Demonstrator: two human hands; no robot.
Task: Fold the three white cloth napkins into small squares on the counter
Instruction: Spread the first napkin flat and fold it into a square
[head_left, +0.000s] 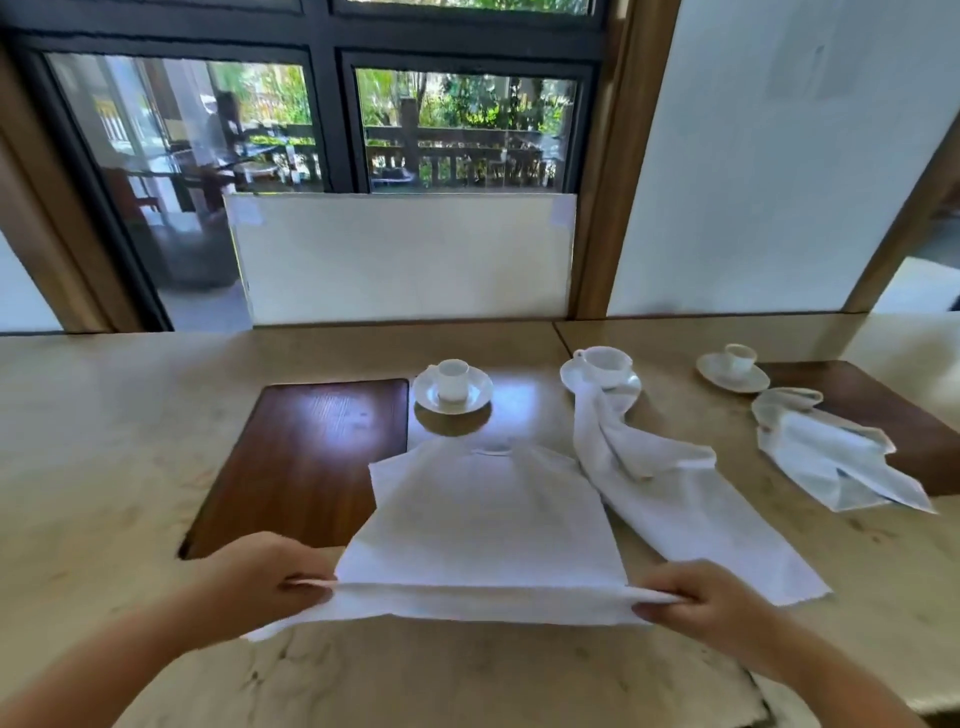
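Napkin folding at the beige marble counter

Left hand and right hand each pinch a near-edge corner of the flat white cloth napkin; two crumpled white napkins lie toward the right edge.

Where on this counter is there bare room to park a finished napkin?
Bare: counter left of the dark wood inset, and that inset itself. Crowded: right of the held napkin, with a rumpled napkin, another and three cups.

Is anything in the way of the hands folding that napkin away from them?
Partly. Both hands, left hand and right hand, pinch the front napkin by its near corners. The middle napkin touches or overlaps its right side, and a cup on a saucer stands just beyond its far edge.
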